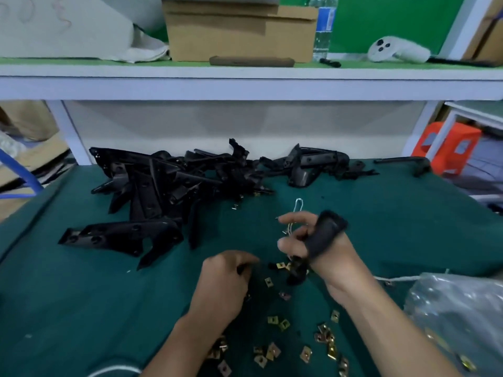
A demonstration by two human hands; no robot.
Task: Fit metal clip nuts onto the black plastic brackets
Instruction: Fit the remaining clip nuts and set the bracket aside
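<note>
We see one black plastic bracket (326, 232) gripped in the right hand (334, 265), lifted off the table (81, 308) right of centre. It is a dark, matte, elongated piece standing nearly upright, its rounded top above the knuckles and its lower end reaching down toward the cloth; the forefinger and thumb stretch out to the left of it while the other fingers wrap around it. The left hand (226, 278) rests just left of that lower end with its fingers curled under, and we cannot tell whether it has hold of anything. The clip nuts (272, 319) are small, square, brass-coloured pieces with a hole in the middle, scattered over the green cloth near us, between and below both wrists. A heap of brackets (163, 186) lies tangled at the far left of the table, well apart from the hands. A thin wire loop (298, 205) lies just beyond the right fingers, and a crumpled plastic bag (457, 308) sits at the near right. Above, a shelf (245, 80) carries a cardboard box (239, 31), a water bottle (324, 28) and a white controller (397, 49); an orange box (446, 148) stands at the far right
</note>
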